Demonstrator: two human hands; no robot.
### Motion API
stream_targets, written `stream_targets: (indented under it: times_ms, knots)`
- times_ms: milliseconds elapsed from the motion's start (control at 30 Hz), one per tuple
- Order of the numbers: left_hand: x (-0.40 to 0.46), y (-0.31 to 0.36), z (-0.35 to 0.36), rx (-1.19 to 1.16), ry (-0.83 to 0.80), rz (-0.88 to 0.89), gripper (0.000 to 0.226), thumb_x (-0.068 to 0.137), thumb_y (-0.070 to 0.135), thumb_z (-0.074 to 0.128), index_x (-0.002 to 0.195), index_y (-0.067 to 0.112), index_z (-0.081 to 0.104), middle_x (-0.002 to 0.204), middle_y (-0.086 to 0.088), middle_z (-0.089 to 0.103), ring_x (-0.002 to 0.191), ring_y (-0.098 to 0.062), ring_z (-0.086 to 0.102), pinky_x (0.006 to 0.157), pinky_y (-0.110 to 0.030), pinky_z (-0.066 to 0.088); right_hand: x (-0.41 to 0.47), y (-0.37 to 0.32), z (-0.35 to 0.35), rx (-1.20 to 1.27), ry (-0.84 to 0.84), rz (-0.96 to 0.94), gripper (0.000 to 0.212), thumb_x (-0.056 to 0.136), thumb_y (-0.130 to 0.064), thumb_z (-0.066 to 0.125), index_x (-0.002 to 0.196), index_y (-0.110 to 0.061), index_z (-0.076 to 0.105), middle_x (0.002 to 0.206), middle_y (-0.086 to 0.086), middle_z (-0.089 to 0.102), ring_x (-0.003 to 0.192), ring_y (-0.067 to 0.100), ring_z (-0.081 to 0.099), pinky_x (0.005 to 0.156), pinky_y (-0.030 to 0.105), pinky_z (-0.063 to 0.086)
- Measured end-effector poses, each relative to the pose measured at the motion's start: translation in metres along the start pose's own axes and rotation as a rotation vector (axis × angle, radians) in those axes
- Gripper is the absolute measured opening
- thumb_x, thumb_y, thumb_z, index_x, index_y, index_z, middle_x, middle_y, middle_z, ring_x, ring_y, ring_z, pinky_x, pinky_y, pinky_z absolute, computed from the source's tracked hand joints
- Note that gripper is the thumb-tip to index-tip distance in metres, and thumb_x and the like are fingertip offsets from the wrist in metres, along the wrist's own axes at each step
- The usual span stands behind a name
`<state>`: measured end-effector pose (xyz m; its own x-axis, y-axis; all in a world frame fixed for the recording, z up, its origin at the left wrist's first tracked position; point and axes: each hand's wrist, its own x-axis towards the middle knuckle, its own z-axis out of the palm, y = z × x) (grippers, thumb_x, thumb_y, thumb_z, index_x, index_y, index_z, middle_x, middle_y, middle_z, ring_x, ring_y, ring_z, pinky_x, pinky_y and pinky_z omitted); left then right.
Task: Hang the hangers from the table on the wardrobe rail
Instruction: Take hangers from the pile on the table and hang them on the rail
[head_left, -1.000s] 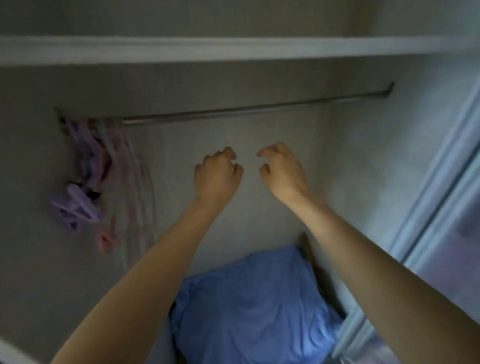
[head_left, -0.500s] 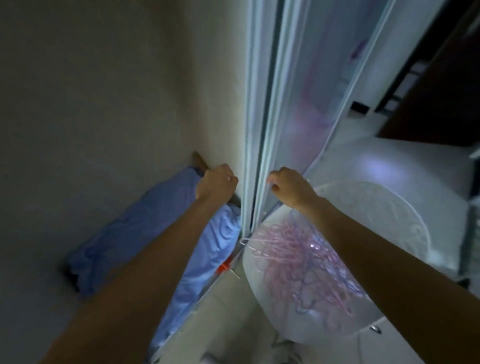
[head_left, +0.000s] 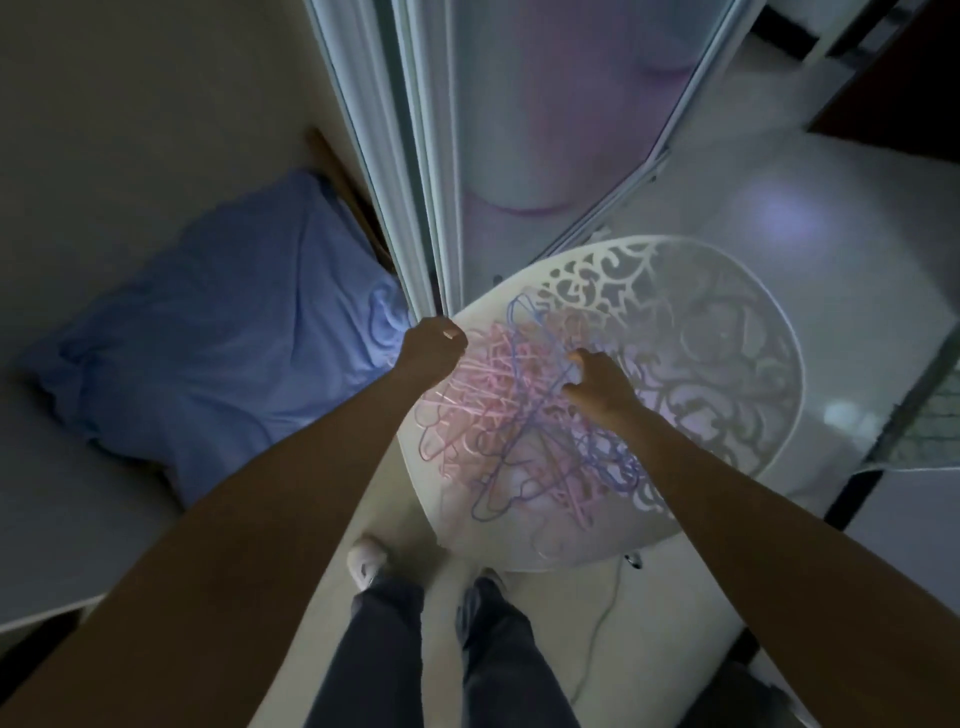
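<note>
Two hands are seen over the tabletop: the left hand is curled at its 10 o'clock edge, nothing visibly held; the right hand, fingers bent, is reaching into the hangers, grip can't be confirmed. Plenty's left, judging by that pink-and-purple tangle, too knotted to be counted. One blue bedsheet is lying in the wardrobe at 9 o'clock; the rail isn't shown.

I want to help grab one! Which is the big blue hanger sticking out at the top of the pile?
Find the round white table with lacy cut-outs beside the wardrobe door. On its near half lies a tangle of pink and blue hangers. The one you want is the blue hanger looping up at the pile's far edge, between the left hand and right hand.
</note>
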<state>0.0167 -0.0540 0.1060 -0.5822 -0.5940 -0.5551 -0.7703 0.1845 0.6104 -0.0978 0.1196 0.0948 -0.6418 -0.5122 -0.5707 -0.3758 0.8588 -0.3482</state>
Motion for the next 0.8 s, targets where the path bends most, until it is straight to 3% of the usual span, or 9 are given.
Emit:
stream_targets:
  times_ms: [100,267,433,533,633,800]
  knots:
    - [0.011,-0.018,0.026,0.082,-0.049,-0.026,0.033,0.09,0.019,0.048,0.113,0.001,0.063,0.12,-0.016,0.063,0.113,-0.029,0.058,0.092,-0.028,0.043,0.014,0.025,0.031,0.06,-0.044,0.033,0.063,0.088,-0.017,0.059,0.144,-0.009,0.031,0.135,0.022,0.043,0.125,0.034,0.045,0.099,0.035,0.038]
    - [0.047,-0.049,0.073,0.171,-0.13,0.045,0.023,0.085,0.014,0.056,0.103,0.003,0.066,0.111,-0.013,0.067,0.108,-0.027,0.061,0.087,-0.027,0.044,0.047,0.059,0.089,0.049,-0.129,0.038,0.06,0.088,-0.015,0.058,0.141,-0.009,0.032,0.135,0.02,0.043,0.125,0.034,0.045,0.099,0.037,0.039]
    - [0.076,-0.081,0.116,0.485,-0.254,0.176,0.043,0.089,0.026,0.057,0.131,0.021,0.05,0.142,-0.006,0.045,0.131,-0.026,0.041,0.106,-0.034,0.034,0.077,0.082,0.14,-0.092,-0.14,-0.013,0.053,0.089,-0.016,0.056,0.137,-0.007,0.037,0.136,0.018,0.041,0.128,0.03,0.041,0.1,0.035,0.036]
    - [0.086,-0.103,0.136,0.634,-0.283,0.231,0.048,0.089,0.029,0.055,0.136,0.027,0.045,0.15,0.001,0.033,0.139,-0.022,0.03,0.114,-0.04,0.024,0.089,0.09,0.162,-0.187,-0.094,-0.06,0.046,0.091,-0.019,0.053,0.134,-0.008,0.042,0.135,0.014,0.042,0.128,0.029,0.039,0.1,0.036,0.038]
    - [0.09,-0.121,0.149,0.647,-0.197,0.309,0.04,0.09,0.022,0.051,0.131,0.023,0.05,0.152,0.003,0.03,0.143,-0.017,0.021,0.118,-0.044,0.014,0.097,0.091,0.17,-0.173,-0.001,-0.084,0.024,0.092,-0.015,0.049,0.112,-0.007,0.059,0.116,0.015,0.057,0.112,0.031,0.054,0.087,0.037,0.047]
    - [0.093,-0.127,0.152,0.581,-0.067,0.402,0.033,0.092,0.014,0.046,0.122,0.014,0.059,0.144,-0.002,0.043,0.135,-0.021,0.035,0.11,-0.036,0.027,0.092,0.095,0.163,-0.137,0.112,-0.117,0.024,0.095,-0.019,0.045,0.103,-0.01,0.066,0.105,0.015,0.065,0.105,0.032,0.06,0.081,0.035,0.047]
